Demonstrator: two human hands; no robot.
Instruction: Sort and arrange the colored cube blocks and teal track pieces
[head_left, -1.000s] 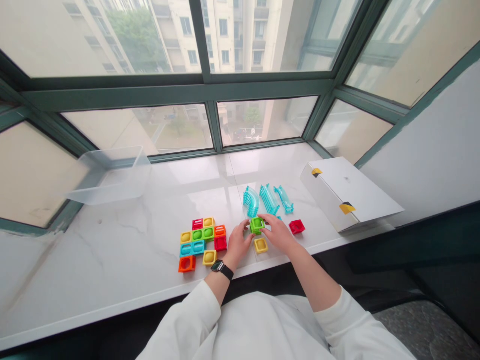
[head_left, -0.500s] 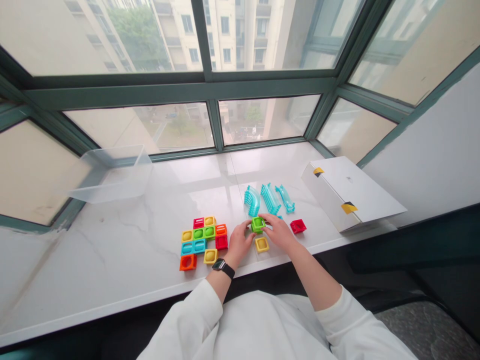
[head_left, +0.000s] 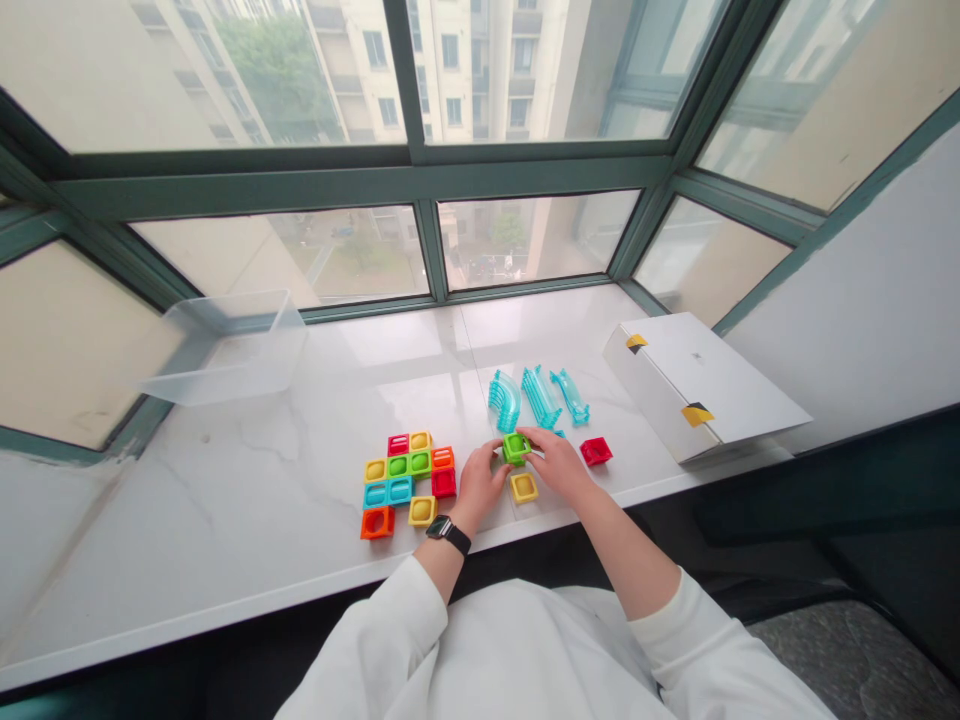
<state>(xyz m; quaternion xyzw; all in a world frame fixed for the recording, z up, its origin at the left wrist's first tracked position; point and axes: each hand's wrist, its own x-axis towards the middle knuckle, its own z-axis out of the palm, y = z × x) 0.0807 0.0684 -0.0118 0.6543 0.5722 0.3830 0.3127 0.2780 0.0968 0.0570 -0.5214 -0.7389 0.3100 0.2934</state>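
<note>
Between my two hands is a green toy block (head_left: 516,448), gripped from both sides. My left hand (head_left: 482,482), with a black watch on its wrist, has its fingers closed at the block's left side. From the right, my right hand (head_left: 556,463) closes its fingers on the same block. Just below it on the counter lies a yellow block (head_left: 523,488). A red block (head_left: 596,452) sits apart, right of my right hand. Left of my left hand are several coloured blocks grouped together, among them a blue block (head_left: 400,491) and an orange block (head_left: 377,522).
Beyond my hands lie three clear blue track pieces: a curved one (head_left: 505,400), a straight one (head_left: 541,397) and a narrow one (head_left: 571,397). A clear plastic bin (head_left: 225,375) stands at the back left, a white box (head_left: 705,385) at the right. Windows border the white counter (head_left: 247,500).
</note>
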